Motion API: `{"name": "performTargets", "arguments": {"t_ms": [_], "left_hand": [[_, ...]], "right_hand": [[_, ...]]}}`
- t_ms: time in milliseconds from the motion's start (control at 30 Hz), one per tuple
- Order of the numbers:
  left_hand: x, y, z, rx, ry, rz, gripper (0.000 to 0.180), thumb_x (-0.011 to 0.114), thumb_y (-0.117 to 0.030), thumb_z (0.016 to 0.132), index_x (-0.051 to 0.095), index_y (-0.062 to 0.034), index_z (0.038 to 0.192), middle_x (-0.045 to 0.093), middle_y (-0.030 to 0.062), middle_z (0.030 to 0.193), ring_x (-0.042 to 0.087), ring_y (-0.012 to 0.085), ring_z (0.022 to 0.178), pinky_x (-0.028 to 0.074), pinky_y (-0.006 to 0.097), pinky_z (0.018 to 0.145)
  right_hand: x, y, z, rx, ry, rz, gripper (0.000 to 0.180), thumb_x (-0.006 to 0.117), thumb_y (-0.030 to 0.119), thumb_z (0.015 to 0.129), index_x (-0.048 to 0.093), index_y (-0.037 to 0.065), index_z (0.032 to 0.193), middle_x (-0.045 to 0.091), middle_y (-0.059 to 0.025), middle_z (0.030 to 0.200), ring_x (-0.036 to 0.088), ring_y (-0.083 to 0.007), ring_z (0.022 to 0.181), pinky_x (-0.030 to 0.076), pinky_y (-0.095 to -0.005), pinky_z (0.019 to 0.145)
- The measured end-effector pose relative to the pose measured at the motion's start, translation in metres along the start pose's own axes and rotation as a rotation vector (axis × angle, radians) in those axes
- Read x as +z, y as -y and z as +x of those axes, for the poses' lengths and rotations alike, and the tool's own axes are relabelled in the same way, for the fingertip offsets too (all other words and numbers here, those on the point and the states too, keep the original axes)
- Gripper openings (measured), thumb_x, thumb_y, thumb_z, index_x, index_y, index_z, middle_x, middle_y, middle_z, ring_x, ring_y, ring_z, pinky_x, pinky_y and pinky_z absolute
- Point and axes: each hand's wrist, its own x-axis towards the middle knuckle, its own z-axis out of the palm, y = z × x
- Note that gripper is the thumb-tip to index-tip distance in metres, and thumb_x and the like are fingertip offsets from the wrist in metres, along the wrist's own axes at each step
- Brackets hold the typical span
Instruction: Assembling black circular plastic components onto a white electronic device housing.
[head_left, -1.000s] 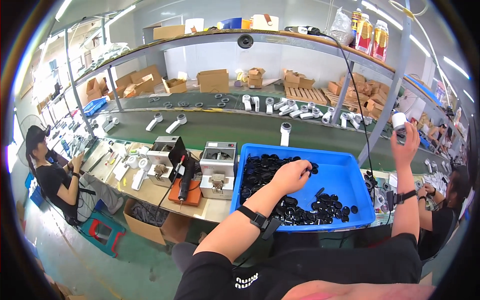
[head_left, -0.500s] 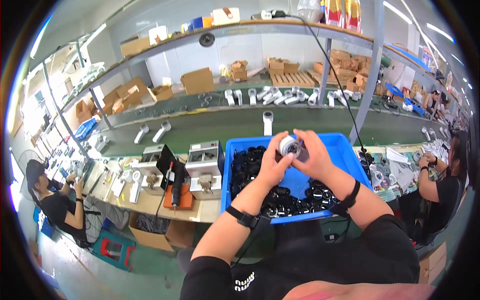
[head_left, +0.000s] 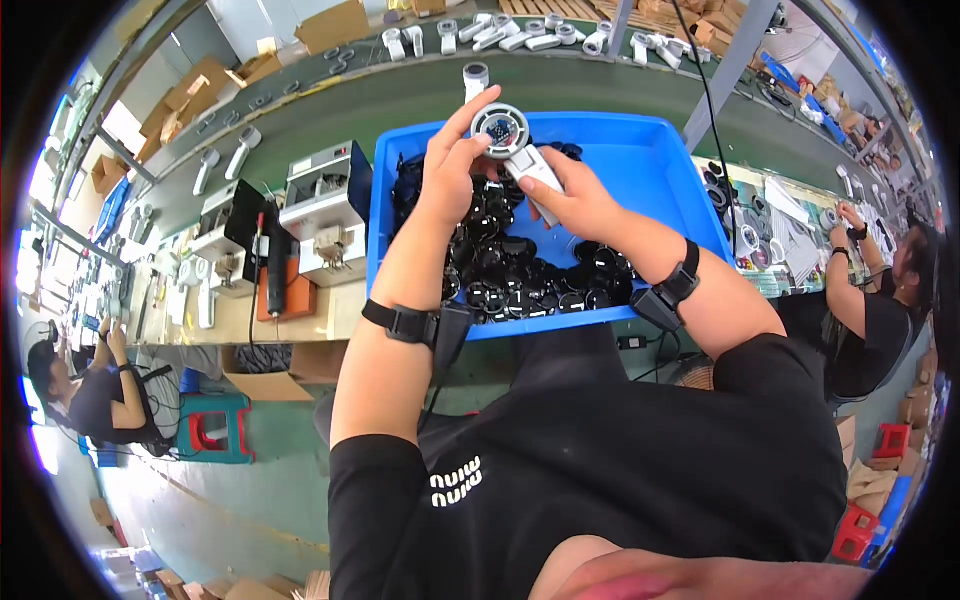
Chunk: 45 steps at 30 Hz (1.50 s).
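Both my hands meet above a blue bin [head_left: 650, 170] that holds several black round parts [head_left: 520, 275]. My right hand [head_left: 575, 195] grips the white handle of a small hand-held device [head_left: 512, 140] with a round head facing up. My left hand [head_left: 450, 165] closes its fingers on the rim of that round head, from the left. Each wrist wears a black strap with a small black box.
A workbench left of the bin carries white machines [head_left: 325, 215] and an orange-and-black power screwdriver [head_left: 275, 265]. A green conveyor [head_left: 400, 95] behind holds white devices. Co-workers sit at far left [head_left: 95, 390] and right [head_left: 880, 290]. A teal stool [head_left: 212, 425] stands below.
My right hand came down from the upper shelf with the white device and joined my left hand over the bin. The view has tilted down and closer to the bin.
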Motion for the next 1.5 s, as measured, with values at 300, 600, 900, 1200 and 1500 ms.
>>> {"name": "performTargets", "arguments": {"t_ms": [300,600,900,1200,1500], "left_hand": [[-0.012,-0.006,-0.003,0.1,0.124,0.203,0.052,0.069,0.003,0.083,0.06,0.0008,0.134,0.069,0.0074,0.114,0.066,0.0133,0.105,0.054,0.028,0.093],[-0.016,-0.005,-0.001,0.121,0.106,0.342,0.04,0.072,-0.003,0.08,0.062,0.0005,0.119,0.069,0.0069,0.106,0.068,0.0122,0.095,0.055,0.028,0.084],[-0.015,-0.017,-0.004,0.115,0.133,0.853,0.038,0.073,-0.015,0.078,0.066,-0.0043,0.114,0.074,0.0094,0.099,0.069,0.0155,0.09,0.054,0.031,0.085],[-0.016,-0.001,0.005,0.053,0.04,0.465,0.059,0.072,-0.014,0.091,0.045,-0.0036,0.143,0.061,0.0071,0.116,0.06,0.0153,0.105,0.049,0.029,0.094],[0.007,0.005,0.012,0.301,-0.335,-0.273,0.047,0.054,-0.004,0.098,0.043,-0.0067,0.144,0.065,0.0134,0.11,0.072,0.0285,0.087,0.063,0.043,0.075]], "right_hand": [[0.0,0.015,-0.009,-0.098,-0.052,-0.355,0.046,0.068,0.041,0.097,0.061,0.0,0.117,0.07,-0.0131,0.073,0.07,-0.024,0.065,0.055,-0.0383,0.063],[-0.004,0.012,-0.012,-0.153,-0.049,-0.441,0.047,0.069,0.044,0.095,0.068,-0.001,0.106,0.068,-0.0177,0.072,0.068,-0.0323,0.064,0.053,-0.0411,0.064],[-0.009,0.007,-0.008,-0.237,-0.038,-0.665,0.043,0.07,0.042,0.093,0.07,0.0,0.1,0.069,-0.0224,0.076,0.068,-0.0417,0.07,0.053,-0.0478,0.066],[0.004,0.0,-0.004,0.175,0.159,0.411,0.051,0.042,0.05,0.109,0.062,0.005,0.124,0.071,-0.0089,0.09,0.072,-0.0206,0.078,0.056,-0.0317,0.062],[-0.007,-0.059,0.015,0.219,0.307,-0.663,0.035,0.077,0.039,0.089,0.075,0.004,0.096,0.071,-0.0098,0.08,0.069,-0.0232,0.073,0.055,-0.0371,0.066]]}}
